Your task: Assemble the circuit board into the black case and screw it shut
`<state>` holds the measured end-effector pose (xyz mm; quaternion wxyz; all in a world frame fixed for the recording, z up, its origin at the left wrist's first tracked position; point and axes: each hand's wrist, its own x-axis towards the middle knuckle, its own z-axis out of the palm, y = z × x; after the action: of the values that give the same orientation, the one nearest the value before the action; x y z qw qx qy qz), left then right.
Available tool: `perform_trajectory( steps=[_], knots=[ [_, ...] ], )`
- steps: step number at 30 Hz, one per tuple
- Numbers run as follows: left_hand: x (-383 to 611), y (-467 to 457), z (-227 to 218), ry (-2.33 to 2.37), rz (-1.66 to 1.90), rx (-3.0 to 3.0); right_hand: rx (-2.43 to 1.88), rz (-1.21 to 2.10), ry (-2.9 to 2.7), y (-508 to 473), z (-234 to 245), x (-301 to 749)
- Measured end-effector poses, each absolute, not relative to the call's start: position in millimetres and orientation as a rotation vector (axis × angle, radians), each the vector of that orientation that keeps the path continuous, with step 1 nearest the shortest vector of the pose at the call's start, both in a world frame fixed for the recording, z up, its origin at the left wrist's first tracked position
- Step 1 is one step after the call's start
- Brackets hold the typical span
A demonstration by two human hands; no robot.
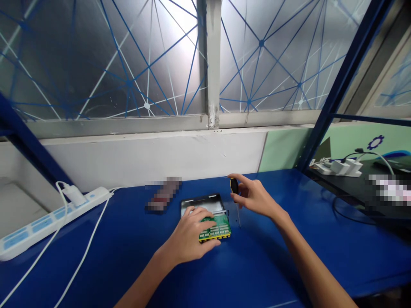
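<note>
A green circuit board [221,223] with yellow and black parts along its near edge lies on the blue table. My left hand [194,233] grips it, fingers across the top and thumb along the near edge, hiding its left part. Behind the board sits an open metal case [205,199], partly covered by the same hand. My right hand [253,196] pinches the black and yellow handle of a screwdriver [234,185]. Its thin shaft points down, with the tip just right of the board, at or close to the tabletop. Tiny dark specks, perhaps screws, show near the shaft.
A blurred-out flat object [164,194] lies behind and left of the case. On the left, a white power strip [54,218] carries a plug and trailing cables. Another power strip [342,167] stands on a black surface at right. Blue frame posts [324,128] and a wall bound the table.
</note>
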<state>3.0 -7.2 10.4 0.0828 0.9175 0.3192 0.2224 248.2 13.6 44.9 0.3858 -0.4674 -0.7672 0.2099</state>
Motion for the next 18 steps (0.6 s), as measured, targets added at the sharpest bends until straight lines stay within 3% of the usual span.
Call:
perform_trajectory(
  steps=[18],
  knots=[
    [14.4, -8.9, 3.1, 0.890, 0.867, 2.569, -0.982, 0.840, -1.548, 10.5, 39.5, 221.4]
  ],
)
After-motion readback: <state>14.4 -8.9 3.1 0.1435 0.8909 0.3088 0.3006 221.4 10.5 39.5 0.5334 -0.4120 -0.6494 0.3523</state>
